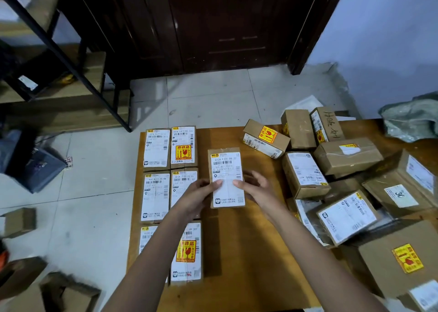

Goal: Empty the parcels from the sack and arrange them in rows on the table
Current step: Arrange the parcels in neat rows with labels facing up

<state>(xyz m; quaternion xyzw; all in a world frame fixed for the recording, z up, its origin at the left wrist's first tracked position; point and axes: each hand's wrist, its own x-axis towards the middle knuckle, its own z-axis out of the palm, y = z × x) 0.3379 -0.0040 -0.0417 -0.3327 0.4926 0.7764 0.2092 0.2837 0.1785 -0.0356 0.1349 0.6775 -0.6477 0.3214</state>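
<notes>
Head view: sack [412,119] is cut off at the right edge, only a grey-green crumple seen. Lower row parcels [187,252] are partly hidden by the left forearm; small label print is unreadable. One parcel [226,177] is held over the table [237,252], label up, long axis running away from the camera. It is pinched at its near half by both hands: left hand [199,195] thumb on the label, right hand [256,188] thumb on the label, remaining fingers underneath, not visible. Unsorted boxes [343,169] are heaped at right.

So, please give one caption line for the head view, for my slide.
Both hands hold a labelled parcel beside six arranged parcels; unsorted boxes wait.
</notes>
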